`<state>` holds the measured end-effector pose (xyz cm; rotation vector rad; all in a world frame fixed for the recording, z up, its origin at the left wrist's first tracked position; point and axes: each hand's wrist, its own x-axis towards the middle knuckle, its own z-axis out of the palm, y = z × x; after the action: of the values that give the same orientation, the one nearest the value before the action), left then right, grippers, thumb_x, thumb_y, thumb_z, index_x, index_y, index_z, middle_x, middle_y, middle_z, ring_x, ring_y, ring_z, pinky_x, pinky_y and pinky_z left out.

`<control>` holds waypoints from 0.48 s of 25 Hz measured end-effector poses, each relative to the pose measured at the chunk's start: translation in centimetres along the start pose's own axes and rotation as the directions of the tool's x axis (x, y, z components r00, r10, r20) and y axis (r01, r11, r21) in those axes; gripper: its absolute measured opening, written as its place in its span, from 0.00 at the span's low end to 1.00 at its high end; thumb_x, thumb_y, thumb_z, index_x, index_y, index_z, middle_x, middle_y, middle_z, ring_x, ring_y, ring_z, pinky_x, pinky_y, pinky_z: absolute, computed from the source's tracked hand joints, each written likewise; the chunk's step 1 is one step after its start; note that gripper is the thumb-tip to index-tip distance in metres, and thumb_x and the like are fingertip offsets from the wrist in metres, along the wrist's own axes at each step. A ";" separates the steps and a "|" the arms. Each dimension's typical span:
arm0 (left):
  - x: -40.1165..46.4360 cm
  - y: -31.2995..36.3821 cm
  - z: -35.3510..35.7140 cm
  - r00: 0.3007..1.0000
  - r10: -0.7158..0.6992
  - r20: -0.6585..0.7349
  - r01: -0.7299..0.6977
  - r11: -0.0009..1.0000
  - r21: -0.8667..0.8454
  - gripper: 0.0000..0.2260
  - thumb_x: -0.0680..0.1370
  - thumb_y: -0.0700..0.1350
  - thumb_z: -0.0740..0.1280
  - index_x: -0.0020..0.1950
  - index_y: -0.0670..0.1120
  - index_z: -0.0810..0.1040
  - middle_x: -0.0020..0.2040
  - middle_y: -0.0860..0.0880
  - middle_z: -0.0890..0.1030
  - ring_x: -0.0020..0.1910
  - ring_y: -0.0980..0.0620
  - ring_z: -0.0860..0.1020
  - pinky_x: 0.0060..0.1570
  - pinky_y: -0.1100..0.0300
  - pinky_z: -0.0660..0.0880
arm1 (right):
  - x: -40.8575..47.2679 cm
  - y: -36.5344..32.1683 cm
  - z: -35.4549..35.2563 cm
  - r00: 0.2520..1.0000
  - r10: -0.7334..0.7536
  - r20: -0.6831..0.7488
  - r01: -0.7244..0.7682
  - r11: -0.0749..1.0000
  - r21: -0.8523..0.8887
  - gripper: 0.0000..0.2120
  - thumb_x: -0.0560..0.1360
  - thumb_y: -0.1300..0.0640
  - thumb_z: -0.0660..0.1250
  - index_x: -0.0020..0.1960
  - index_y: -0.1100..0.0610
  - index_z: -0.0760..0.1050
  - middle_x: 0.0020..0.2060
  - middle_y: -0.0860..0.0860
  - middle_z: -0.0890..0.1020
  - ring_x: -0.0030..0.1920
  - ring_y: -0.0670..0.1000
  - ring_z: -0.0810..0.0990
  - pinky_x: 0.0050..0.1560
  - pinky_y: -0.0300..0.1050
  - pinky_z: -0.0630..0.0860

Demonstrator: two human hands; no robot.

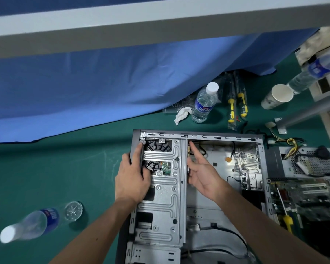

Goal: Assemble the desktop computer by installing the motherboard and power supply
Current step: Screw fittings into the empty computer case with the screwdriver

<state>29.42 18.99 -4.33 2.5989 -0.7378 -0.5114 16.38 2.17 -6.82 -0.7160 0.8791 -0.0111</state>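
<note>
An open grey computer case (225,168) lies on its side on the green mat. My left hand (133,172) rests on the metal drive cage (166,197), thumb hooked over the case's left edge and fingers on the cage top. My right hand (200,168) is held inside the case beside the cage's right wall, fingers straight and holding nothing. The motherboard (309,199) lies outside the case at the right, with a yellow-handled screwdriver (285,210) across it. Behind it sits the power supply (311,162) with its yellow and black cables.
A water bottle (204,103), a crumpled tissue (182,115) and bagged yellow screwdrivers (236,105) sit behind the case. A paper cup (277,96) and second bottle (312,73) stand at the far right. A third bottle (40,221) is near left. Blue cloth (103,82) covers the back.
</note>
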 end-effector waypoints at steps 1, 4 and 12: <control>0.0 0.0 0.0 1.000 -0.002 0.005 0.002 1.000 0.004 0.32 0.77 0.46 0.61 0.77 0.60 0.51 0.57 0.49 0.66 0.50 0.45 0.72 0.47 0.49 0.76 | 0.0 0.0 -0.1 1.000 -0.001 -0.003 0.001 1.000 -0.006 0.26 0.82 0.61 0.59 0.70 0.33 0.65 0.45 0.44 0.84 0.44 0.46 0.84 0.46 0.51 0.79; 0.0 0.1 0.0 1.000 -0.011 0.010 0.011 1.000 0.017 0.32 0.76 0.46 0.61 0.77 0.60 0.51 0.57 0.48 0.66 0.50 0.44 0.72 0.47 0.48 0.75 | 0.3 0.1 -0.2 1.000 -0.008 -0.021 0.008 1.000 -0.014 0.25 0.82 0.62 0.59 0.67 0.32 0.67 0.43 0.44 0.85 0.44 0.47 0.84 0.42 0.50 0.81; 0.0 0.4 -0.2 1.000 -0.007 0.009 0.007 1.000 0.016 0.33 0.75 0.44 0.62 0.77 0.60 0.52 0.55 0.49 0.65 0.49 0.44 0.72 0.47 0.48 0.76 | 0.0 0.4 -0.3 0.999 -0.005 -0.034 0.006 1.000 0.013 0.25 0.81 0.60 0.61 0.69 0.33 0.67 0.57 0.49 0.83 0.54 0.51 0.84 0.51 0.54 0.81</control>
<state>29.29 18.74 -3.97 2.6165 -0.7393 -0.5221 16.09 2.30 -7.14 -0.7079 0.9090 -0.0342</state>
